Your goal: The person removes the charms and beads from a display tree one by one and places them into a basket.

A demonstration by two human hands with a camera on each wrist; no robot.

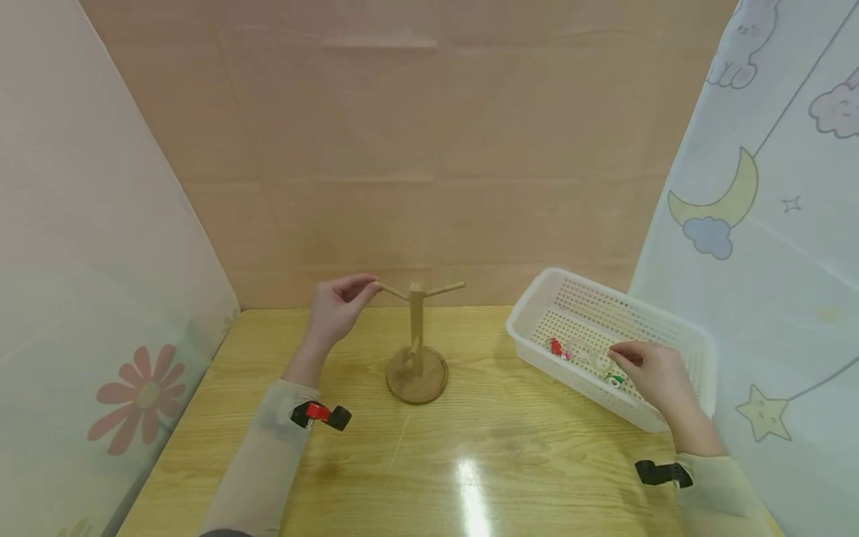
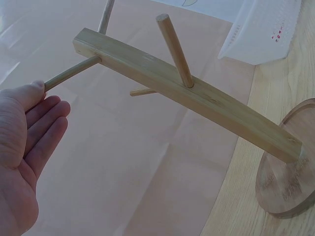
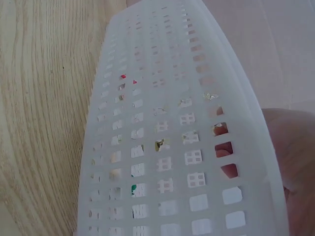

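A wooden stand point(image 1: 417, 328) with a round base and several slanting pegs stands on the table. My left hand point(image 1: 338, 307) pinches the tip of its left peg point(image 2: 74, 73) between thumb and forefinger; the other fingers are loosely bent. Inside the white basket, my right hand point(image 1: 658, 373) has thumb and fingertips together at a thin, pale bracelet point(image 1: 593, 358), which is small and partly unclear. Through the basket's holes in the right wrist view, bent fingers point(image 3: 224, 149) show beside a bit of gold. A red trinket point(image 1: 555, 347) and a green one point(image 1: 615, 380) lie in the basket.
The white perforated basket point(image 1: 537, 287) sits at the table's right, its long wall filling much of the right wrist view. A pinkish-brown cloth point(image 1: 429, 149) hangs behind the table point(image 1: 403, 477); patterned cloths point(image 1: 758, 298) flank it.
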